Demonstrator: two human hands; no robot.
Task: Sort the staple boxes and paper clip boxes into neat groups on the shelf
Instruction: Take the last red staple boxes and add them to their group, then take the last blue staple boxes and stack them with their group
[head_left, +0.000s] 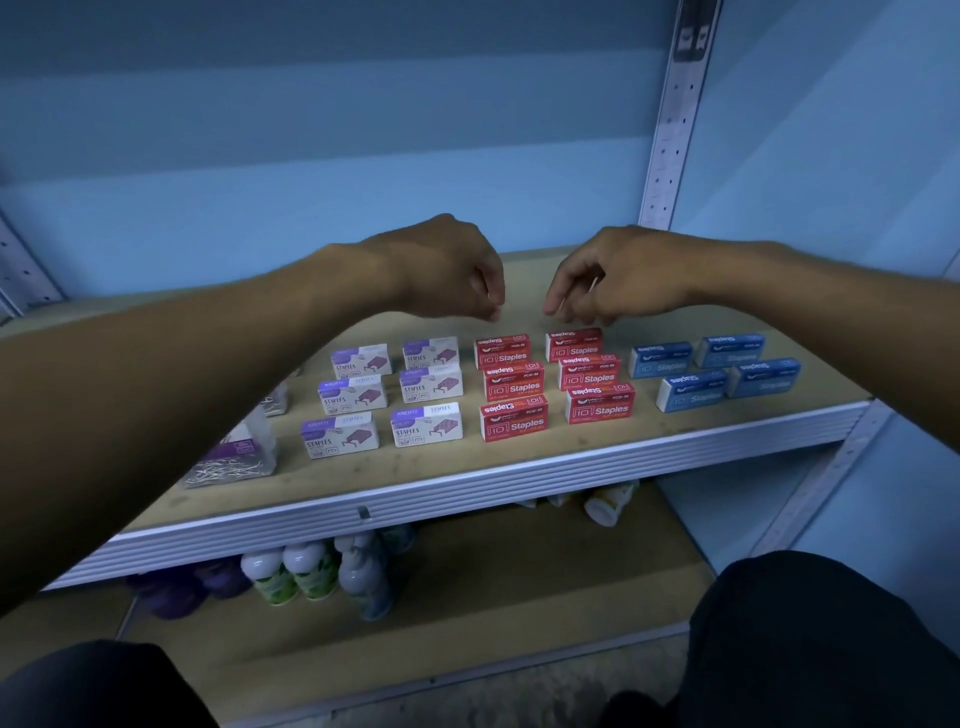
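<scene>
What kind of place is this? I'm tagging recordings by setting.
Probably a stationery stockroom or shop: a metal-framed shelf holds staple boxes grouped by colour, with bottles stored on the shelf below.

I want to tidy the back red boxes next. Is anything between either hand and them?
Nothing visible. The left hand and right hand hover just above and behind the back red staple boxes, fingers loosely curled and holding nothing, with only open air between.

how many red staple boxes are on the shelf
6, in two columns of three mid-shelf. Left column. Right column. The hands hover behind the back row; none seems hidden.
</scene>
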